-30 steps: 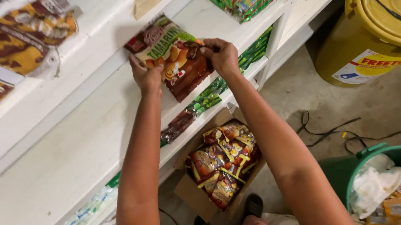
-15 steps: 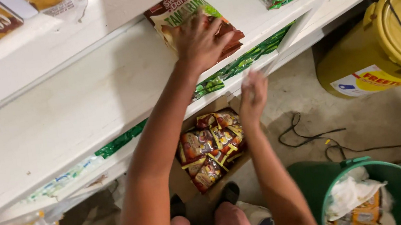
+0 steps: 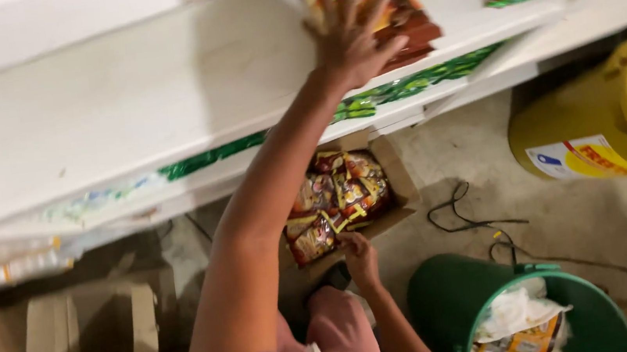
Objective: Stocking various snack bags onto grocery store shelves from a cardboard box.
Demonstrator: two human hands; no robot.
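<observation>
Left hand is spread flat on snack packet lying on white shelf. Right hand is half-curled at carton of packets, holding nothing. Packet is judged light, crinkly, slippery; best pinched at the edge seam.

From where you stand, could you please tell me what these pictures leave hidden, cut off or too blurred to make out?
- Head view: the brown-and-green snack packet on the white shelf is partly covered by the left hand and cut off by the top edge.
- The right hand at the open cardboard box of red packets: blur hides whether its fingers grip anything.
- The green bucket runs off the bottom edge.
</observation>
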